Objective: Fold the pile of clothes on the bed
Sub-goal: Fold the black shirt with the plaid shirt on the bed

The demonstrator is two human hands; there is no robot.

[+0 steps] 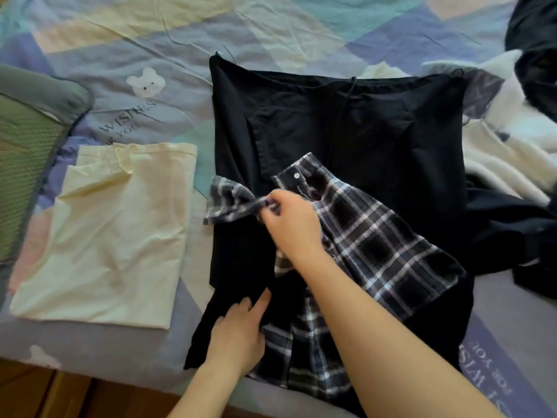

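Two hands: right hand [291, 221] pinches soft plaid shirt [376, 236]; left hand [241, 330] presses it.

Both hands [294, 224] & forearms [376, 327] bare, no sleeves, rings or watch

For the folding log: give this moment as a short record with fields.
surface: bed sheet
folded: cream garment, left of the black one
being folded: plaid shirt, lying on black garment
right hand: pinches a plaid sleeve
left hand: fingers straight, pressing the black fabric
unfolded: dark and white clothes, far right
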